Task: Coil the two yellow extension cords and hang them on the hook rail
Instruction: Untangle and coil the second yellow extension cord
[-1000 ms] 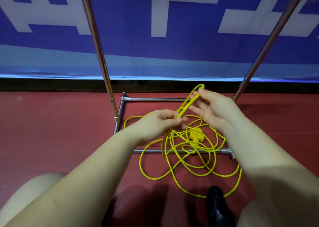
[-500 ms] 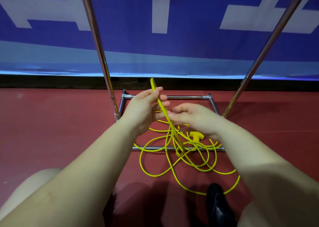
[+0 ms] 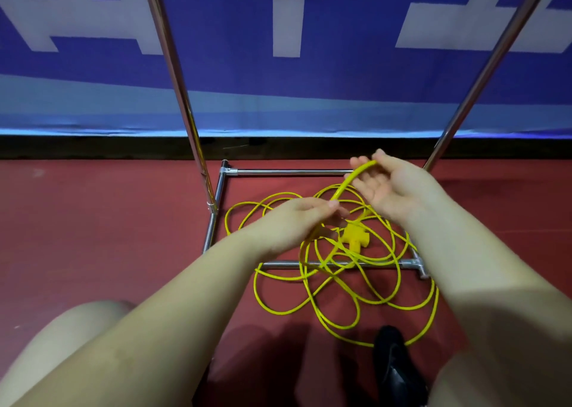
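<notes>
plainly, the coiling step is in hand and is only just begun: one short doubled length of yellow cord [image 3: 356,181] is lifted between the two hands, while nearly all of the cord is left in loose, overlapping loops [image 3: 349,286] on the red floor [image 3: 93,236], across the low bars of the rack base [image 3: 288,171]. whether one cord or two make up the tangle cannot be told. the left hand [image 3: 297,221] is curled round the lower part of the raised strand, which is pinched under the thumb and fingers just above the heap. the right hand [image 3: 390,187] is held palm-up with its fingers [image 3: 360,163] spread and nearly straight, and the bend of the strand is laid across them, not gripped. hanging is not yet possible; no hook rail is seen, only two slanted chrome poles [image 3: 176,75] rising out of view.

for the next move, more slack is judged to be needed from the heap, drawn up into an even loop and gathered into the left hand; snagging on the crossed loops and on the base bars is to be watched for.

the cord is thin, round and smooth-jacketed, limp enough to fall in soft curves. a chunky yellow plastic socket block [image 3: 354,236] lies amid the loops. the rack tubing is polished metal; the floor looks matte.
</notes>
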Available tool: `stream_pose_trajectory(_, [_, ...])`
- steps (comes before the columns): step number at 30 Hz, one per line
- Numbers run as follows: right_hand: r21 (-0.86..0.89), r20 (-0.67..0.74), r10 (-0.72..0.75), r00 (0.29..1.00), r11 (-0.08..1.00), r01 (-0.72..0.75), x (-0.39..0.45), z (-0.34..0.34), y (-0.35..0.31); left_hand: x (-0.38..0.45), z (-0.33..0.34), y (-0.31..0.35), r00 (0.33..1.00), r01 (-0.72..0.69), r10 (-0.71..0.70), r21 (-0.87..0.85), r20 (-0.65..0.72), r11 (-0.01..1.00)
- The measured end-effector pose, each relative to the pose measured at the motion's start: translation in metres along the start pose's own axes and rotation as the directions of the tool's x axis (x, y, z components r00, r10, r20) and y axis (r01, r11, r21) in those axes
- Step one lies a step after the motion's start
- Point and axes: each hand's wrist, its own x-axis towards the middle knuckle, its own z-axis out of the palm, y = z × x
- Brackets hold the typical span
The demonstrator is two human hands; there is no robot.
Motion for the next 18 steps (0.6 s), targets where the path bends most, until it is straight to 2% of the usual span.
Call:
stream_pose_trajectory(2, [0.063,-0.009,0.018,1.000,0.998,-0.017,0.002,-0.002,-0.001,-0.001,0.000,0.002,1.000,-0.008,0.009,-0.024,0.029,1.000])
stream_pose_trajectory(4, [-0.002,0.012,0.042,0.999,0.999,-0.042,0.001,-0.002,0.000,-0.001,-0.003,0.005,1.000,-0.010,0.011,-0.063,0.017,0.998])
stream_pose_trajectory(6, [-0.182,0.061,0.084,0.995,0.981,-0.071,-0.001,-0.002,0.003,0.000,-0.006,0.007,0.999,-0.027,0.021,-0.126,-0.048,0.992])
stream_pose_trajectory(8, [-0.434,0.141,0.159,0.977,0.897,-0.083,-0.005,-0.002,0.008,0.001,-0.008,0.009,0.990,-0.059,0.025,-0.244,-0.137,0.968])
stream_pose_trajectory(9, [-0.573,0.179,0.198,0.964,0.817,-0.061,-0.007,-0.002,0.010,0.002,-0.009,0.010,0.983,-0.075,0.016,-0.322,-0.181,0.944])
stream_pose_trajectory(11, [-0.820,0.241,0.258,0.935,0.570,0.054,-0.014,-0.003,0.016,0.004,-0.013,0.012,0.967,-0.107,-0.022,-0.477,-0.255,0.872])
stream_pose_trajectory(13, [-0.932,0.286,0.338,0.897,0.314,0.178,-0.019,-0.006,0.023,0.006,-0.017,0.014,0.950,-0.136,-0.058,-0.571,-0.308,0.809])
stream_pose_trajectory(14, [-0.946,0.306,0.385,0.871,0.228,0.232,-0.020,-0.007,0.027,0.007,-0.019,0.015,0.943,-0.150,-0.068,-0.602,-0.325,0.784])
stream_pose_trajectory(15, [-0.944,0.328,0.419,0.847,0.190,0.271,-0.021,-0.008,0.031,0.008,-0.021,0.016,0.940,-0.164,-0.073,-0.628,-0.333,0.760])
stream_pose_trajectory(16, [-0.936,0.349,0.435,0.830,0.206,0.285,-0.022,-0.008,0.033,0.008,-0.024,0.017,0.940,-0.174,-0.073,-0.650,-0.335,0.739])
stream_pose_trajectory(18, [-0.912,0.378,0.398,0.836,0.314,0.263,-0.022,-0.007,0.032,0.008,-0.028,0.018,0.944,-0.184,-0.055,-0.657,-0.325,0.731])
